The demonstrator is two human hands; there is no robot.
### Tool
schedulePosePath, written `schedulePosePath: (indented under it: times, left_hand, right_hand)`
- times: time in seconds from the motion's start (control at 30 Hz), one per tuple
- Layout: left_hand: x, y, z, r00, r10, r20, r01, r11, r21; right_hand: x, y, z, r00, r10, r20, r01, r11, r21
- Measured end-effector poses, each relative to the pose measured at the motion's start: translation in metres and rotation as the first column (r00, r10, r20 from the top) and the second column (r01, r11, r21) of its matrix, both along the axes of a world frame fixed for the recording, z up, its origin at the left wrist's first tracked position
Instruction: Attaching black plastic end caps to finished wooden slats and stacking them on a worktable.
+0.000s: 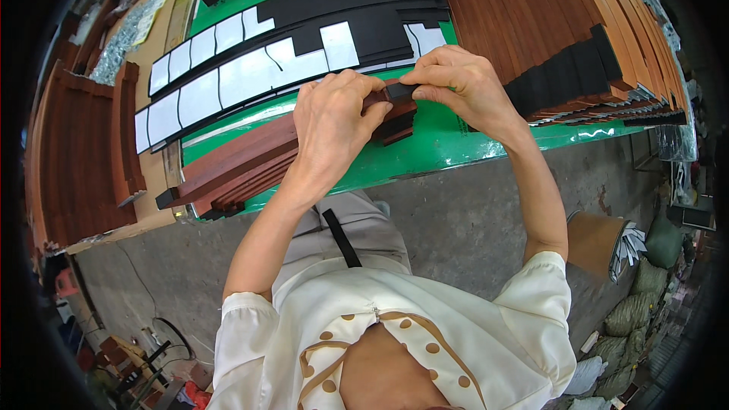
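Observation:
My left hand (334, 118) grips the near end of a long reddish-brown wooden strip (235, 159) that lies on the green table (456, 144). My right hand (456, 83) pinches a small black foam pad (400, 92) against that end of the strip. Both hands meet above the table's front edge. More brown strips lie under the held one, running off to the left.
Black foam strips with white backing paper (243, 68) lie across the table behind my hands. A large stack of brown strips with black pads (562, 45) fills the right side. More wooden pieces (76, 159) lie left. A cardboard drum (596, 239) and sacks (638, 311) stand on the floor at right.

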State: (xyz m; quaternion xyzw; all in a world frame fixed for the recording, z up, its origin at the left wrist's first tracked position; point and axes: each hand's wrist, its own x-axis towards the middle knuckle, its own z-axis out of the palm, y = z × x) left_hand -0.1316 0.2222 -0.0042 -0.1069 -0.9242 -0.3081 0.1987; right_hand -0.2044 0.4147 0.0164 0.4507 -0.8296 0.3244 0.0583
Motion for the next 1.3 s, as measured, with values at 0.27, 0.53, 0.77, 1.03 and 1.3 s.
schedulePosePath:
  times: [0.27,0.53,0.77,1.03,1.3]
  left_hand:
    - [0.001,0.0,0.001,1.0,0.002,0.006,-0.002,1.0,-0.008]
    - [0.001,-0.001,0.0,1.0,-0.014,0.001,0.014,1.0,0.025]
    - [0.002,-0.003,0.002,0.998,-0.055,-0.025,0.056,0.998,0.028]
    - [0.003,-0.001,0.0,0.998,-0.045,-0.046,0.047,0.998,0.039]
    - [0.003,0.003,0.0,0.99,-0.06,-0.126,0.059,0.998,-0.016]
  right_hand:
    - [-0.001,-0.002,0.001,1.0,0.01,-0.009,-0.009,0.999,0.039]
    - [-0.002,-0.004,0.002,1.0,0.011,0.023,-0.012,0.999,0.042]
    - [-0.001,-0.003,0.002,0.999,0.004,0.038,-0.005,0.999,0.041]
    - [0.0,-0.003,-0.002,0.998,-0.009,0.063,0.008,1.0,0.025]
    - [0.012,0.007,-0.025,0.864,-0.191,0.466,0.357,0.885,-0.299]
